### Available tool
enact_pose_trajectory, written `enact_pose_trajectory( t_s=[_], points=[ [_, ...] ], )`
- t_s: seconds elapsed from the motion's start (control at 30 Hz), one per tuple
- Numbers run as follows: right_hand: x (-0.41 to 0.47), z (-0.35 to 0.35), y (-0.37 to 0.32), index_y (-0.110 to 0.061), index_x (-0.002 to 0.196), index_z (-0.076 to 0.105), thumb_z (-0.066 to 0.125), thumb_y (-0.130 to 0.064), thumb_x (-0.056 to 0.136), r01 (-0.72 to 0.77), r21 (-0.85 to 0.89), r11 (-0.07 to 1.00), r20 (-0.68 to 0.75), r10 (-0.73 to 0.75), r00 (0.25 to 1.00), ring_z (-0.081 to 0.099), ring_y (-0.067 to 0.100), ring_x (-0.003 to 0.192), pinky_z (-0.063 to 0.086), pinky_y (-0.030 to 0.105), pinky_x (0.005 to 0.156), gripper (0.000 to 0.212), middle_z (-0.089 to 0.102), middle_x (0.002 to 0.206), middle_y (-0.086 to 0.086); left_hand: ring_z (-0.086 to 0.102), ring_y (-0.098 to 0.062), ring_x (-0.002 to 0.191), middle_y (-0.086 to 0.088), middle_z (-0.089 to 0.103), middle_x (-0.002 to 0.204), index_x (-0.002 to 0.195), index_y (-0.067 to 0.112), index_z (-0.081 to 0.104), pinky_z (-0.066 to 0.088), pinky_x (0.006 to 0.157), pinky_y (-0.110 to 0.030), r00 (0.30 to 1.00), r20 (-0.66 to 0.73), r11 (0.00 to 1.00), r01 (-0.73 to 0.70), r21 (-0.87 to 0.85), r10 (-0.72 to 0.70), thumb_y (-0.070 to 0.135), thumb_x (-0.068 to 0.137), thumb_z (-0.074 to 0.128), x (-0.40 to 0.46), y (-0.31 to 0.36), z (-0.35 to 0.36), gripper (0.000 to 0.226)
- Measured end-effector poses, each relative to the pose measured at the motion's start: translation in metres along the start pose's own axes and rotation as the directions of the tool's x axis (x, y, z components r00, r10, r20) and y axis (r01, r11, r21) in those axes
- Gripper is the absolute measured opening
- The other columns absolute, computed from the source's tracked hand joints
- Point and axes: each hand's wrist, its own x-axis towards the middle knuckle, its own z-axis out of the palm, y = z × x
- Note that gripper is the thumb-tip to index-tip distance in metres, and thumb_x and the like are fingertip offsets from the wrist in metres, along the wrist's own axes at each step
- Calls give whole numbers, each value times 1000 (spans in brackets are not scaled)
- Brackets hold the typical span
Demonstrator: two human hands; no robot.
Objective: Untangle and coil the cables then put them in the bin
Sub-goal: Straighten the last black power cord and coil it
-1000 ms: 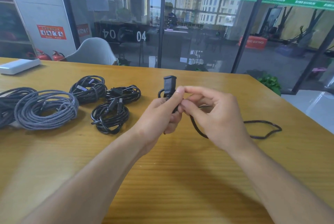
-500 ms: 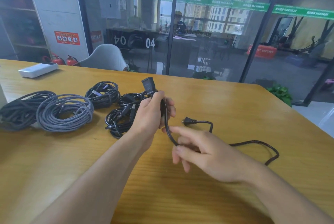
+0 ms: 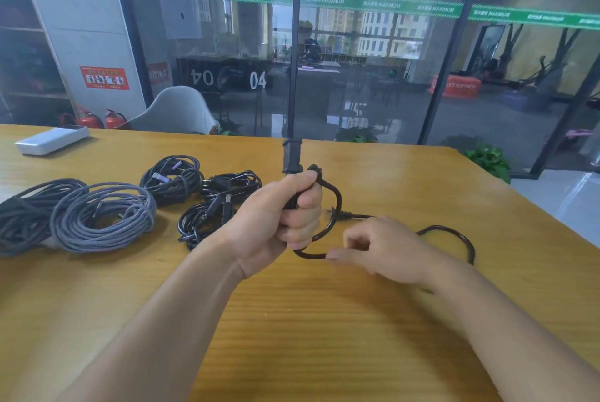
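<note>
My left hand (image 3: 285, 216) grips a black power cable (image 3: 334, 206) upright, its socket end (image 3: 291, 156) sticking up above the fist and one loop of cable curving out to the right of the fingers. My right hand (image 3: 383, 249) pinches the same cable just below that loop, low over the wooden table (image 3: 292, 320). The rest of the cable trails right across the table in a curve (image 3: 454, 236), and its plug (image 3: 339, 214) lies between my hands. No bin is in view.
Coiled cables lie to the left: two large grey braided coils (image 3: 104, 216) (image 3: 22, 216) and three smaller black coils (image 3: 173, 176) (image 3: 232, 185) (image 3: 204, 219). A white flat box (image 3: 52, 140) sits at the far left edge. A glass wall stands behind the table.
My left hand has turned the socket end upright and holds a loop of the cable. My right hand has slid along the cable and brought it back toward the left hand.
</note>
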Motion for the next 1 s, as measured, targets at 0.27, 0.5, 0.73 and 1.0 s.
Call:
enact_pose_trajectory(
  t_s=[0.27,0.5,0.73,1.0],
  points=[
    [-12,-32,54,-20,90,67,60,-64,93,-110,324,940,125,73,989,57,8,82,42,32,82,45,62,87,-2,21,-4,38,15,25,47,60,25,45,18,40,-22,998,19,993,-53,-107,56,34,105,41,-4,10,-21,46],
    [-2,-29,63,-28,81,77,61,-54,99,-226,125,966,-101,239,966,41,12,53,30,31,59,35,48,58,-3,20,-3,38,14,24,47,60,24,45,18,39,-21,982,181,998,63,-18,-58,35,101,40,-4,7,-9,43],
    [1,-24,46,-32,74,75,66,-52,97,-237,126,963,-337,267,903,46,19,52,36,35,55,32,59,57,1,19,-7,44,9,27,53,64,21,50,19,42,-20,897,271,917,268,295,-349,43,102,48,-2,-12,23,43],
    [-10,-30,8,-26,71,74,68,-33,100,-59,232,971,-534,178,826,47,7,45,40,23,47,30,56,50,-6,24,-11,49,6,31,56,94,4,68,20,51,-25,953,99,852,207,480,-288,40,111,40,5,-29,28,48]
  ],
)
